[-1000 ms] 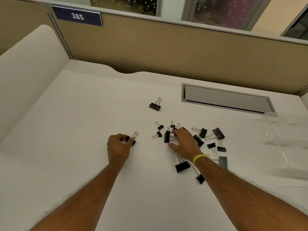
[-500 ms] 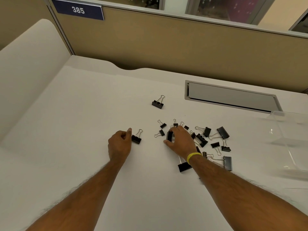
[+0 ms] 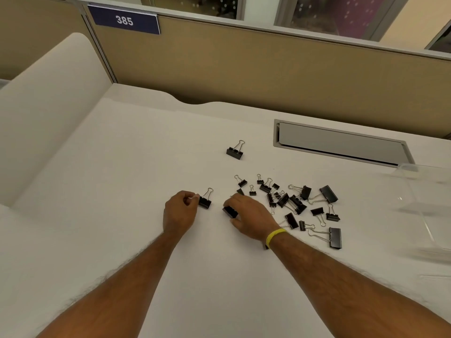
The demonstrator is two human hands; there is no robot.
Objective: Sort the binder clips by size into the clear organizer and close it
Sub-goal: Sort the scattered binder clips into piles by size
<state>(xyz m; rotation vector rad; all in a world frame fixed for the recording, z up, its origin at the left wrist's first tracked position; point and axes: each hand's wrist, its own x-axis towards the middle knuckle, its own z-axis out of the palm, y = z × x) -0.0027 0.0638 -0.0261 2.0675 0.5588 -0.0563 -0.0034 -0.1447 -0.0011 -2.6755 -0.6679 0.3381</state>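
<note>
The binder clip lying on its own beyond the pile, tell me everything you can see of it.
The lone binder clip looks medium-sized beside the others. It has a black body that looks like painted metal, and silvery wire handles that angle up toward the far side. It rests on the white table, set apart from the pile and nearer the tan partition. It clamps nothing, and only the table touches it.

black binder clips (image 3: 283, 200): about twenty-one, though the heap overlaps too much for an exact count. two largest clips (image 3: 335, 237) stand out among them. one clear organizer (image 3: 419, 191), blurred. one desk (image 3: 122, 215). one cable hatch (image 3: 341, 142). one number plate (image 3: 124, 20). two hands, the left hand (image 3: 179, 212) and the right hand (image 3: 251, 215). one yellow wristband (image 3: 274, 236).
</note>
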